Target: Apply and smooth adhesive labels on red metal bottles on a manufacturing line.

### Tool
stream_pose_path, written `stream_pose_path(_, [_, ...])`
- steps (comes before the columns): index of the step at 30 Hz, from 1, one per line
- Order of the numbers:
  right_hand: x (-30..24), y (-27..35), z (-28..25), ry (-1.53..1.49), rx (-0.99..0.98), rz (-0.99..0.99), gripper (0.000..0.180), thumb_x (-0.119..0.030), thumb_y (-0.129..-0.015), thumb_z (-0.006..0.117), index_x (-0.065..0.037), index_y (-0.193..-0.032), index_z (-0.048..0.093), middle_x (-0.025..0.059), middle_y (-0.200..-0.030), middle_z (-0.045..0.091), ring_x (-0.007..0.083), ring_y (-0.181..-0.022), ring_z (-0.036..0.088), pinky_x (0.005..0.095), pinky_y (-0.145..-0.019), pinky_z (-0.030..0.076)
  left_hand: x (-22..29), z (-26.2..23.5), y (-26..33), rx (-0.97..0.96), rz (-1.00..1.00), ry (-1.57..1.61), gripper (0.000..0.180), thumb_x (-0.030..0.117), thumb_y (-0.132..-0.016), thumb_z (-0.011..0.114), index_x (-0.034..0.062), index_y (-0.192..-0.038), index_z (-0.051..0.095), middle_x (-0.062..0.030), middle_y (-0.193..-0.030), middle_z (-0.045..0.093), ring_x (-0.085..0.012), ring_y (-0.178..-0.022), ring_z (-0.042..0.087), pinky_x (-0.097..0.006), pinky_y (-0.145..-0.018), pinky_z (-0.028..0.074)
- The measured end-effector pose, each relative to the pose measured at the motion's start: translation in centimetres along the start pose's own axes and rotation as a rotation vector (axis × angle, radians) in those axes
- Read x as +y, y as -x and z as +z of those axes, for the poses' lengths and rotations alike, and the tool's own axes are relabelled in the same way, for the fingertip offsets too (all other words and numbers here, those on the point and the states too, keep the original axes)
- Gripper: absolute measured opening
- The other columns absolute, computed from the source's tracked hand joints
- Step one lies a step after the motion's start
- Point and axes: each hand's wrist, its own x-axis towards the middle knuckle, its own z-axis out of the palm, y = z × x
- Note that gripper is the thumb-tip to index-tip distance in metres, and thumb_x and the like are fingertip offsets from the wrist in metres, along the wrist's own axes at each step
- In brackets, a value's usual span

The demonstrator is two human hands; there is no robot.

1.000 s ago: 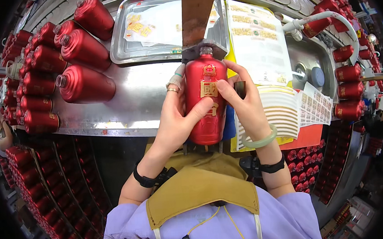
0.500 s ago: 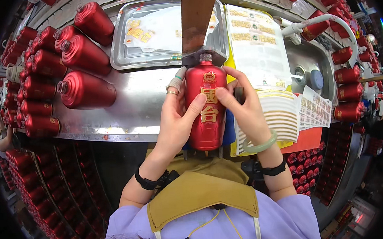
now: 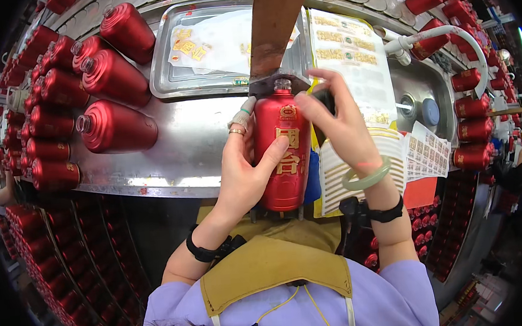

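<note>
A red bottle [image 3: 285,188] with gold lettering lies in front of me, its clear threaded neck pointing away toward an upright brown board [image 3: 274,29]. My left hand [image 3: 243,155] grips it from the left, thumb across the front and fingers behind the side; a pale cover sits on one fingertip. My right hand [image 3: 340,121] is raised at the bottle's upper right, fingers spread and holding nothing visible. Its thumb is close to the bottle's shoulder; whether it touches I cannot tell. Beneath that hand lies a sheet of gold labels [image 3: 352,75].
Several red bottles [image 3: 116,127] lie and stand on the metal table at the left. A metal tray [image 3: 161,79] holds white sheets with gold labels. To the right are a striped stack [image 3: 364,174], a small printed sheet [image 3: 426,151], and a sink [image 3: 448,113] with a white curved pipe [image 3: 454,31].
My right hand has come off the bottle's right side, moving up and right with its fingers spreading. My left hand keeps its grip; the bottle has shifted slightly nearer to me.
</note>
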Motion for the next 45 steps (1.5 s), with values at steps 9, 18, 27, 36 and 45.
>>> stream_pose_path(9, [-4.3,-2.2,-1.5,0.537,-0.253,-0.620,0.025,0.006,-0.087,0.068,-0.003,-0.110,0.072,0.0124,-0.093,0.068,0.0283,-0.085,0.064,0.0357,-0.079,0.052,-0.7,-0.1,0.1,-0.003,0.049,-0.018,0.077,0.010,-0.098,0.071,-0.0077,-0.158,0.025,-0.0212,-0.152,0.046,-0.0237,-0.140,0.049,-0.039,-0.116,0.040])
stream_pose_path(18, [-3.1,-2.7,-2.5,0.597,-0.060,-0.680,0.024,-0.002,-0.086,0.070,-0.009,-0.108,0.075,0.0126,-0.090,0.068,0.0323,-0.089,0.065,0.0409,-0.077,0.053,0.1,-0.7,0.1,-0.013,-0.083,0.152,0.069,0.012,-0.102,0.065,-0.0052,-0.158,0.029,-0.0186,-0.154,0.046,-0.0219,-0.140,0.049,-0.038,-0.117,0.039])
stream_pose_path(27, [3.0,6.8,-0.3,-0.206,-0.053,0.219,0.067,-0.025,-0.092,0.083,-0.002,-0.145,0.051,-0.0053,-0.088,0.042,0.0054,-0.078,0.040,0.0204,-0.070,0.037,0.0,-1.0,2.0,-0.084,-0.074,0.011,0.082,0.009,-0.098,0.072,-0.0046,-0.160,0.021,-0.0198,-0.156,0.042,-0.0233,-0.141,0.047,-0.039,-0.118,0.040])
stream_pose_path(36, [2.6,7.6,1.0,-0.340,-0.073,0.294,0.072,-0.023,-0.090,0.084,-0.001,-0.148,0.048,-0.0060,-0.088,0.046,0.0042,-0.080,0.044,0.0201,-0.073,0.040,0.2,-1.3,2.3,-0.106,-0.062,0.027,0.080,0.011,-0.099,0.071,-0.0050,-0.160,0.021,-0.0194,-0.156,0.041,-0.0233,-0.141,0.047,-0.039,-0.119,0.038])
stream_pose_path(45, [1.1,6.5,-1.3,-0.187,-0.096,0.187,0.059,-0.020,-0.103,0.065,-0.001,-0.153,0.040,0.0043,-0.109,0.058,0.0103,-0.101,0.054,0.0258,-0.094,0.046,0.4,-0.9,1.7,-0.079,-0.104,0.192,0.080,0.013,-0.100,0.070,-0.0055,-0.160,0.021,-0.0186,-0.156,0.042,-0.0223,-0.143,0.045,-0.038,-0.119,0.036])
